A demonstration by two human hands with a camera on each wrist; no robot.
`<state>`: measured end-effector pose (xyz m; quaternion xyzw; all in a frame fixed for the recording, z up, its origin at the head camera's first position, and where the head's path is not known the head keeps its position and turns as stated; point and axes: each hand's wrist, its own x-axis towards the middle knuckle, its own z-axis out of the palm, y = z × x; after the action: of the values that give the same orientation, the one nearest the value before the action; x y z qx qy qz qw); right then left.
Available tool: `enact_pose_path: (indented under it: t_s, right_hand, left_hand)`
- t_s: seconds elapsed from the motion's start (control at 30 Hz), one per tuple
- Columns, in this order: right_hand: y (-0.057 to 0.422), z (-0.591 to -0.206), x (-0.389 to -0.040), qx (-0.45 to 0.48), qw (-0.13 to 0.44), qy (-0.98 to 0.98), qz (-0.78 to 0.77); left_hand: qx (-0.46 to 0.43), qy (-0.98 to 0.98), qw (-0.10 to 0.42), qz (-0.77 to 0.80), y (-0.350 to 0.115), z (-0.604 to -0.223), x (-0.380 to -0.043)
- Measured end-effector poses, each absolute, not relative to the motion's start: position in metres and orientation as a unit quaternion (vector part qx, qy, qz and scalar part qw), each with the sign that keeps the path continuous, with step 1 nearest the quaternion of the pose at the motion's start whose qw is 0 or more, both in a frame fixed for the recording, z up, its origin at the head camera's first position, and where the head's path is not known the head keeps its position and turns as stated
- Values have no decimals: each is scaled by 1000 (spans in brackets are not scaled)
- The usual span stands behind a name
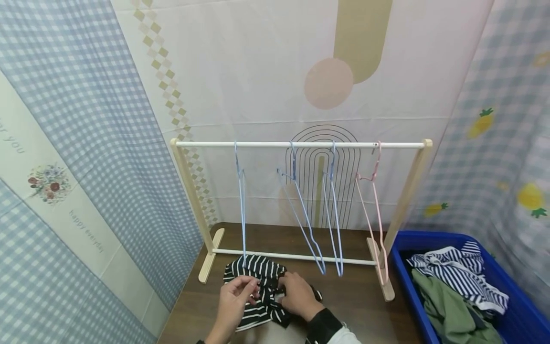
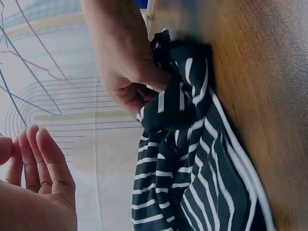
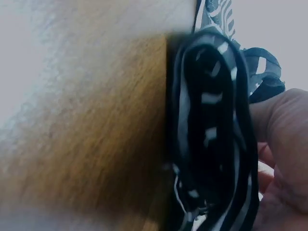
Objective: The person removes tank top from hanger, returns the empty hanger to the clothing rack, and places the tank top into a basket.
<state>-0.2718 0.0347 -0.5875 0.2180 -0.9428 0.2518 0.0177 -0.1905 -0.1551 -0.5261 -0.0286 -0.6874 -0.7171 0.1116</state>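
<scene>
A black garment with white stripes (image 1: 263,268) lies bunched on the brown table below the rack. My right hand (image 1: 298,295) grips a fold of it on the right side; the left wrist view shows thumb and fingers around the striped cloth (image 2: 168,108). In the right wrist view, an opening of the garment (image 3: 211,130) faces the camera beside the right hand (image 3: 284,159). My left hand (image 1: 234,298) hovers over the garment's left part. Its loosely bent fingers (image 2: 53,154) hold nothing and are apart from the cloth.
A rack with a white bar (image 1: 266,144) carries blue hangers (image 1: 244,205) and a pink hanger (image 1: 380,215). The leftmost hanger reaches down to the garment. At right stands a blue bin (image 1: 468,237) with a striped garment (image 1: 464,277) and green clothing (image 1: 451,306).
</scene>
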Motion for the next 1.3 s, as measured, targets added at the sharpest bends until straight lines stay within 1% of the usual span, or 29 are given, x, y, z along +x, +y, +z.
enact_pose_path:
  t_s: [0.3,0.53,0.73,0.9,1.1,1.17,1.3]
  right_hand:
    - [42,-590,-265,208,37,-950,228]
    - [53,-592,-256,196,40,-955,221]
    - [65,-600,-246,201,48,-956,210]
    - [77,-605,-241,210,62,-955,199]
    - [92,-604,-238,195,65,-952,227]
    - [97,-603,-237,191,81,-949,236]
    - [105,-601,-235,188,137,-940,251]
  left_hand:
    - [-49,-681,125,-720,-153,-528,-190]
    - [-50,-682,130,-718,-153,-532,-186]
    - [-56,-674,152,-720,-153,-534,-184]
    - [-75,-661,160,-729,-153,-534,-183]
    - [-95,-646,182,-736,-152,-537,-180]
    - [-97,-646,187,-734,-152,-536,-180]
    - [-99,-647,193,-731,-151,-535,-181]
